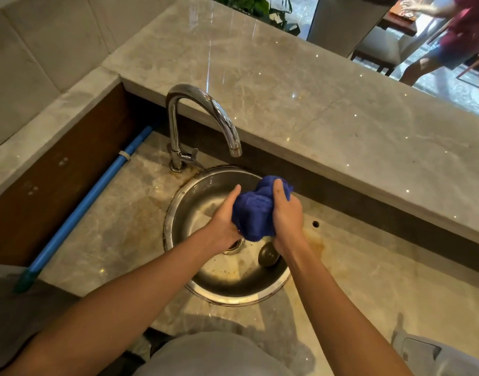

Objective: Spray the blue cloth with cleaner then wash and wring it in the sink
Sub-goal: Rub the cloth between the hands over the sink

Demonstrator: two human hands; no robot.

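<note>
Bunched dark-blue cloth [256, 213]: held above round stainless-steel sink [195, 191], right of centre; left hand [224, 222] and right hand [286, 215] on either side, fingers closed tight on it; curved chrome tap [203, 118] at far left; marble worktop [368, 280] around.

Head-worn camera, looking steeply down from close above.

The single wide-angle view faces forward and down over the round sink [178, 213] set in the table [355, 280], with the raised ledge [314, 109] at the far edge and the room beyond it at the top right.
</note>
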